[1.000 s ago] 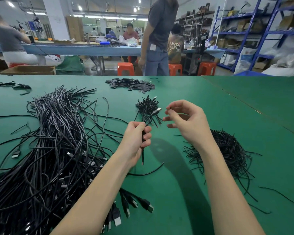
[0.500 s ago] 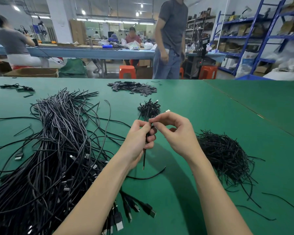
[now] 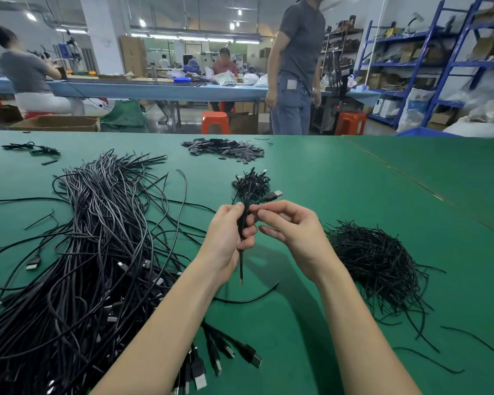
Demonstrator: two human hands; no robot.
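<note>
While left hand point(image 3: 226, 238) clasps cable bundle point(image 3: 252, 186) (fingers curled), right hand point(image 3: 293, 232) pinches it.

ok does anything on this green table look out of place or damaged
Nothing looks damaged. Only a few stray thin black wire ties lie loose on the table, beyond the edge of the heap of black wire ties at the right.

We see a green table point(image 3: 354, 195). Its left half: big heap of loose black cables point(image 3: 97, 238). Right side: mound of black ties point(image 3: 374, 258). Far edge: flat black tabs point(image 3: 226, 148). Beyond the table: orange stool point(image 3: 215, 122), blue racks point(image 3: 411, 67).
</note>
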